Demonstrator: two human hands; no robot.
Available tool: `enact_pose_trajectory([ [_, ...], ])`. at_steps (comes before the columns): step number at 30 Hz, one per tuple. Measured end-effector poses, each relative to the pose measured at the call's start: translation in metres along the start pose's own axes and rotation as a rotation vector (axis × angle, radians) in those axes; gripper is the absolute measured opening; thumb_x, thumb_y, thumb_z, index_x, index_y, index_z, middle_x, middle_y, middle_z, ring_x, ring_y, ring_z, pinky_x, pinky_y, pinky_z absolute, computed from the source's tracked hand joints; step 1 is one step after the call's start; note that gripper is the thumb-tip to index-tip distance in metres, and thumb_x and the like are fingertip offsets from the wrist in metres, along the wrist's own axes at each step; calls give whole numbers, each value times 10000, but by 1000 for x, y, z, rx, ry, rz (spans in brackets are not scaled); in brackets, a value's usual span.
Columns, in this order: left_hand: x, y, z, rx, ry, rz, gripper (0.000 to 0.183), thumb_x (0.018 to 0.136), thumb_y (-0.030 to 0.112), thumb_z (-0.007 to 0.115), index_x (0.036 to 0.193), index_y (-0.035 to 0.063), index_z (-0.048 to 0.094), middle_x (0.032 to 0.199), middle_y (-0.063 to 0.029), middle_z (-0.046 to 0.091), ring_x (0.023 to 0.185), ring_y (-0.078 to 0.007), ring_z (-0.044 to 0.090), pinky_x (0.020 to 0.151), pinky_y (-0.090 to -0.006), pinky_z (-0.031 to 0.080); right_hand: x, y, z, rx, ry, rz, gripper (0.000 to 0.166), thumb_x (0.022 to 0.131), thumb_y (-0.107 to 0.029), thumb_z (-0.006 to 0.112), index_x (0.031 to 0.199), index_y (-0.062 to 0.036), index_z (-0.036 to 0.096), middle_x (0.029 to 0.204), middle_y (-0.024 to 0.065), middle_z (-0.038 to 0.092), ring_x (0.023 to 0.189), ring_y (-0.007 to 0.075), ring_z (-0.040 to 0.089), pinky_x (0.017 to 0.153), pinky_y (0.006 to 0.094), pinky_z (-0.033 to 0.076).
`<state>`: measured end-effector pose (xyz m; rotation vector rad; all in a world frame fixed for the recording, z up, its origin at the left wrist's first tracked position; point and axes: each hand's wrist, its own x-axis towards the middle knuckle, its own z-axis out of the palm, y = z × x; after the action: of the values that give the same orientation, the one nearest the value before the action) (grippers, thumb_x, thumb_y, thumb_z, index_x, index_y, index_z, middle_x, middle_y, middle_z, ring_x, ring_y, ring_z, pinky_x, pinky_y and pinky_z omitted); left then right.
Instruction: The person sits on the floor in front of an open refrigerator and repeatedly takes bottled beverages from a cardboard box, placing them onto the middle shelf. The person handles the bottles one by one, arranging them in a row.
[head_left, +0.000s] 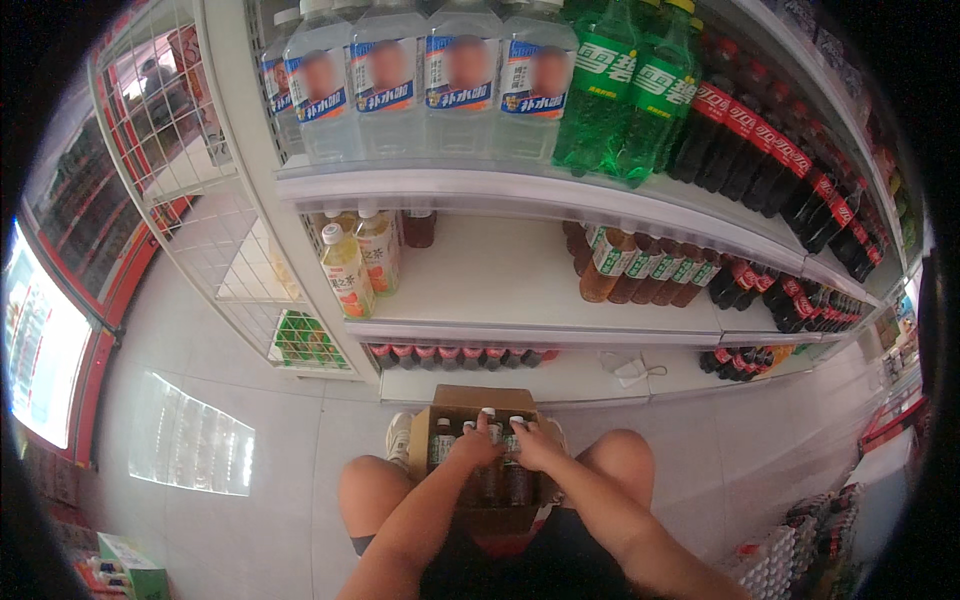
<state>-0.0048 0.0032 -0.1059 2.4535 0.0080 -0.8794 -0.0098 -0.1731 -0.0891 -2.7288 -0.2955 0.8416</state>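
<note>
An open cardboard box (484, 396) stands on the floor between the person's bent legs, holding several dark tea bottles with white caps. My left hand (478, 445) is closed around a bottle (491, 480) near the middle of the box; its cap stands slightly higher than those beside it. Just to the right, my right hand (537, 448) grips another bottle (519, 487) near its top. A further bottle (443, 444) stands at the box's left side, touched by neither hand. The fingers partly cover the caps and labels.
Ahead is a shelf unit; its middle shelf (487, 281) bears fruit tea bottles (346, 274) at left and brown tea bottles (651, 266) at right. Above are large water, green soda and cola bottles. Cola bottles (457, 355) line the bottom shelf. A wire rack (225, 225) stands left.
</note>
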Motion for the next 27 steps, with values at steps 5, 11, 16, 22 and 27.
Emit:
enact_pose_trajectory([
  [5,16,-8,15,-30,22,54,1110,813,514,667,1549,92,-49,1427,-435,297,1223,-519,507,1021,-503,438,-4,8,4,-34,55,-21,867,812,-413,738,1505,-132,301,1455,246,388,1292,419,460,1018,492,441],
  [11,10,-11,1,-17,44,113,1040,836,495,631,1550,73,2,1312,-425,449,1191,-506,536,1001,-513,449,-2,4,-2,-29,73,-70,905,771,-423,757,1484,-68,328,1458,258,388,1270,424,485,1014,468,450],
  [16,-2,3,-24,-112,267,332,1003,829,483,631,1541,58,67,1198,-426,535,1124,-524,564,950,-523,479,0,11,-24,330,-27,-193,974,775,-378,762,1506,14,252,1418,268,461,1271,363,501,1059,400,400],
  [22,-48,37,-71,-337,383,264,958,817,523,681,1536,123,192,1235,-381,527,1125,-529,557,935,-558,467,-32,-41,-66,487,75,-180,997,789,-331,777,1517,-18,171,1333,201,540,1150,298,589,933,363,485],
  [27,-54,43,-74,-340,498,306,946,813,527,682,1515,111,204,1218,-364,496,1032,-530,590,866,-523,508,-2,-32,-46,679,247,-178,798,799,-135,764,1433,-15,294,1244,142,577,1118,224,596,890,352,506],
])
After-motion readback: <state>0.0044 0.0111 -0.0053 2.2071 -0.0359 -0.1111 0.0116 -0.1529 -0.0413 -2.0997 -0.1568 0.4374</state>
